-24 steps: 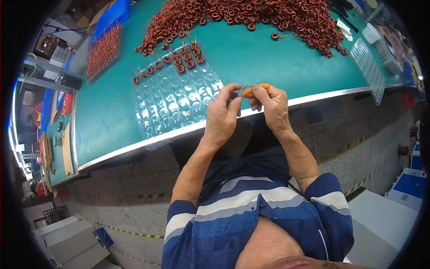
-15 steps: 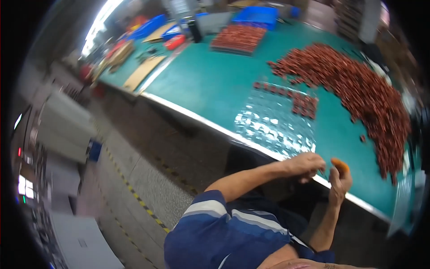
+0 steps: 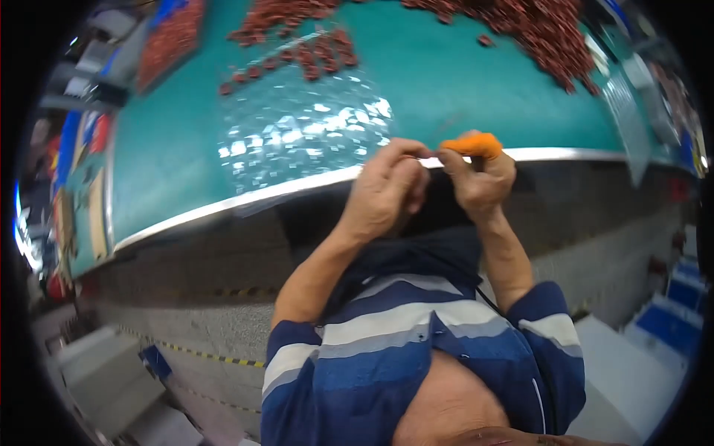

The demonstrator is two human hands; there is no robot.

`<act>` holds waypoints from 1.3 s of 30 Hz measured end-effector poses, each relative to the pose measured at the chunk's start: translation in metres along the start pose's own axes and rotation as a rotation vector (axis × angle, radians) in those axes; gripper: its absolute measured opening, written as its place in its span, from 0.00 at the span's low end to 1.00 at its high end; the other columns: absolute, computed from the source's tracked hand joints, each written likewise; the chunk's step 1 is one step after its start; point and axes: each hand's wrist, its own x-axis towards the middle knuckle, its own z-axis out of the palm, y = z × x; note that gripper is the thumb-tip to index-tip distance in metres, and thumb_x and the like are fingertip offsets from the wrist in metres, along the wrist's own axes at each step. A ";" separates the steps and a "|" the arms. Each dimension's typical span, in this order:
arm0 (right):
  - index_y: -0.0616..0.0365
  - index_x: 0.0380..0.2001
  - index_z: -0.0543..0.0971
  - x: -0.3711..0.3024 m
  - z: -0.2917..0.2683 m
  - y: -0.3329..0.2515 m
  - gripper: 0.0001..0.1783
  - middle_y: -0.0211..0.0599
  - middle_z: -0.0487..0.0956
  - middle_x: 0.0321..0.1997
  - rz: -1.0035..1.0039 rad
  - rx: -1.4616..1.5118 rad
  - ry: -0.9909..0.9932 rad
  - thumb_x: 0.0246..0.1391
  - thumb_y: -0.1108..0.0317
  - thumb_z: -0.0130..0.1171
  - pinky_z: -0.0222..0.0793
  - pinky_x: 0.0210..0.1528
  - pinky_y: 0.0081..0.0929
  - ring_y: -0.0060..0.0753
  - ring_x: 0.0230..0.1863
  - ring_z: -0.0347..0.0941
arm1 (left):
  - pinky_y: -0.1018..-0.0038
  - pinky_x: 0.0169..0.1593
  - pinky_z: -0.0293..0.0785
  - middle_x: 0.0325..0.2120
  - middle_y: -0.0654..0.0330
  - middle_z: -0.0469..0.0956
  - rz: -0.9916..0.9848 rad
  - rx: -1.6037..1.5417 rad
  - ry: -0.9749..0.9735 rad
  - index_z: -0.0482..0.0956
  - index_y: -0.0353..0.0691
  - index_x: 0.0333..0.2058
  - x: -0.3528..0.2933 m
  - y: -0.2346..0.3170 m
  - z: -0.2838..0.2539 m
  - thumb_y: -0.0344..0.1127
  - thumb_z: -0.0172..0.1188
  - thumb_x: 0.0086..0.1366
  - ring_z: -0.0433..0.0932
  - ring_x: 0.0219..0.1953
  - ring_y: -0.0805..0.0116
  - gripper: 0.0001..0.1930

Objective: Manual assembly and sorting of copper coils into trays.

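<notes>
Just over the table's front edge my two hands meet, fingertips almost touching. My left hand (image 3: 383, 186) is closed in a pinch, its fingers curled. My right hand (image 3: 482, 182) is also closed, thumb pressed towards a forefinger that wears an orange finger cover (image 3: 480, 144). Whatever sits between the fingertips is too small and hidden to make out. Left of my hands lies a clear plastic tray (image 3: 279, 137) with many pockets. Small reddish-brown parts (image 3: 320, 59) fill some pockets along its far side.
A large heap of the same reddish parts (image 3: 532, 33) spreads over the far right of the green table (image 3: 446, 82). One loose part (image 3: 485, 40) lies apart from it. A filled tray (image 3: 169, 41) stands far left. Clear plastic sheets (image 3: 628, 119) overhang the right edge.
The view has swung, so the table edge now runs nearly level and the heap has shifted up. My hands have come closer together, fingertips nearly meeting.
</notes>
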 end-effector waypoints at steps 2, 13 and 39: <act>0.61 0.32 0.77 -0.005 -0.002 -0.007 0.09 0.25 0.76 0.24 0.238 0.295 0.099 0.52 0.70 0.67 0.63 0.23 0.14 0.14 0.24 0.70 | 0.81 0.23 0.64 0.19 0.64 0.66 0.040 -0.086 -0.050 0.68 0.34 0.45 0.003 -0.005 0.010 0.36 0.45 0.73 0.65 0.18 0.78 0.11; 0.63 0.37 0.81 -0.012 -0.020 -0.006 0.13 0.27 0.76 0.23 0.566 0.457 -0.073 0.61 0.62 0.58 0.62 0.21 0.10 0.13 0.20 0.68 | 0.78 0.22 0.64 0.15 0.62 0.70 -0.040 0.201 -0.025 0.73 0.31 0.39 0.004 -0.022 0.009 0.33 0.47 0.70 0.68 0.17 0.76 0.10; 0.61 0.30 0.78 0.004 -0.010 0.002 0.14 0.26 0.75 0.18 1.039 0.618 -0.396 0.56 0.59 0.63 0.58 0.17 0.10 0.12 0.15 0.66 | 0.70 0.38 0.75 0.32 0.54 0.77 0.222 0.877 -0.277 0.69 0.39 0.46 0.009 0.009 -0.036 0.33 0.62 0.62 0.79 0.34 0.57 0.16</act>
